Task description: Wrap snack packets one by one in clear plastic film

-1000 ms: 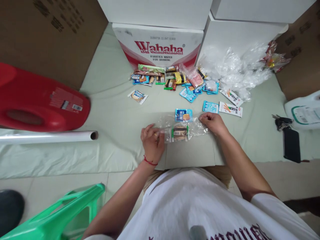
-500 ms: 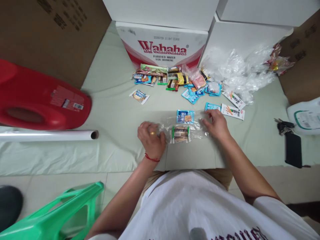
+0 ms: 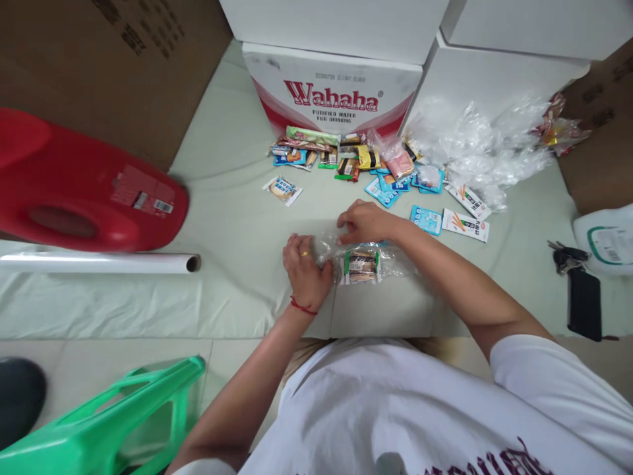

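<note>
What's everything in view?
Printed cardboard box: 1, white-red, back centre
Plain boxes: 3, white, back
Cardboard panels: 2, brown, sides
Wrapped snacks: pile, mixed, before printed box
Crumpled film: heap, clear, back right
Long packets: 2, white, right
Short packet: 1, white-blue, before snacks
Flat packets: 2 (one mostly hidden), blue, centre right
Plastic bag: 1, clear, front centre
Rectangular snack: 1, green-brown, in/on bag
Plastic jug: 1, red, left
Long roll: 1, white, before jug
Plastic stool: 1, green, lower left
Rounded object: 1, black, lower left
Plastic bottle: 1, white, right
Key bunch, flat case: 1 each, dark, right
Cloth: 1, pale green, tabletop
Left hand: 1, bare, bag's left end
Right hand: 1, bare, bag's far edge
Shirt: 1, white, bottom
</note>
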Available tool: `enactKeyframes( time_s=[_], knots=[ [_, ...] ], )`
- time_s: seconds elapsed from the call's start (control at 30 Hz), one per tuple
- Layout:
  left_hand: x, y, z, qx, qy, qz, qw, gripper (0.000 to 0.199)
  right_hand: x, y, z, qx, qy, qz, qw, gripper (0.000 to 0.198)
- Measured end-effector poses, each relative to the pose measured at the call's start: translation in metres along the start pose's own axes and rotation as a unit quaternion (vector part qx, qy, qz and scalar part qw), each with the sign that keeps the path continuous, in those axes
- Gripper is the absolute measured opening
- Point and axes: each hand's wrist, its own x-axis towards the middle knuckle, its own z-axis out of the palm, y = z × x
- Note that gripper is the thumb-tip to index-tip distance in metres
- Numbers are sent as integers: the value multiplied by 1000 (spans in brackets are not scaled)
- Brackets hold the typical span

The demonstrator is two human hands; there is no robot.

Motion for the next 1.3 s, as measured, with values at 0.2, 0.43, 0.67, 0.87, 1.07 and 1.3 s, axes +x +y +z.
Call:
enactKeyframes(
  time_s=[0.2, 0.43, 0.67, 0.87, 1.07, 1.3],
  knots=[
    [2, 5, 0, 3, -19, -10, 1000, 54, 7, -6, -7, 54, 65, -84, 993, 15],
    [5, 4, -2, -13, -38, -27, 999, 13, -32, -42, -12, -55, 129, -50, 989, 28],
    [14, 2, -12, -63, -46, -66, 995, 14, -79, -69, 42, -160, 91, -127, 975, 30],
    [24, 3, -34, -108, -107, -142, 978, 11, -89, -80, 92, -161, 105, -71, 979, 37],
    [26, 13, -44, -243, -150, -225, 932, 23, -83, -99, 89, -155, 95, 3, 983, 45],
    [25, 23, -33, -164, -141, -240, 946, 46, -95, -98, 102, -97, 151, -6, 984, 38]
  ],
)
